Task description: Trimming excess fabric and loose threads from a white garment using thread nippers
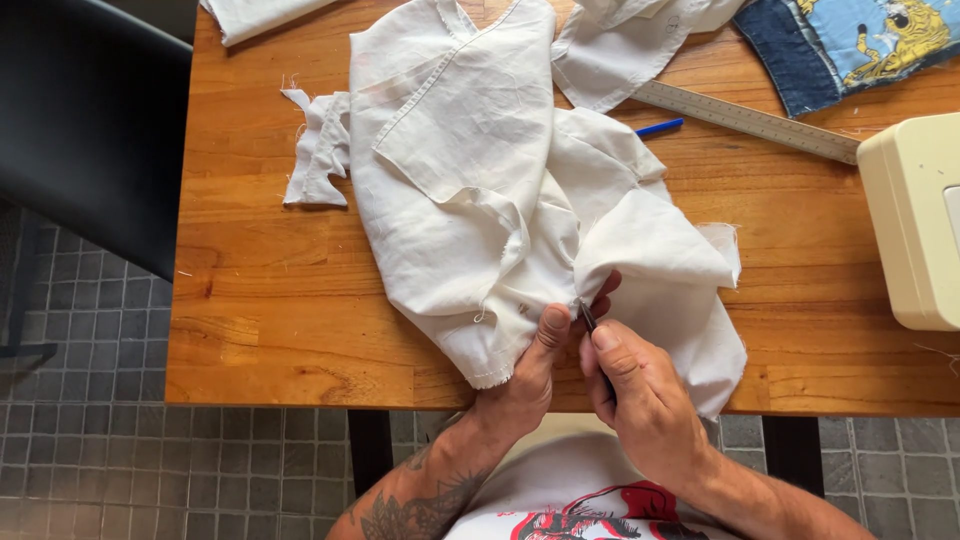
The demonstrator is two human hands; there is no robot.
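White cloth (480, 190) spreads up the middle of the wooden desk (260, 300), and at its lower edge our left hand (525, 375) pinches a seam while our right hand (635, 395) grips a slim dark tool (588, 317), tip pointing up-left into the fold just beside the left thumb.

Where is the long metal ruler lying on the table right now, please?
The long metal ruler lies slanted at the wooden table's far right, between the crumpled white cloth and the cream machine, beside a blue pen.
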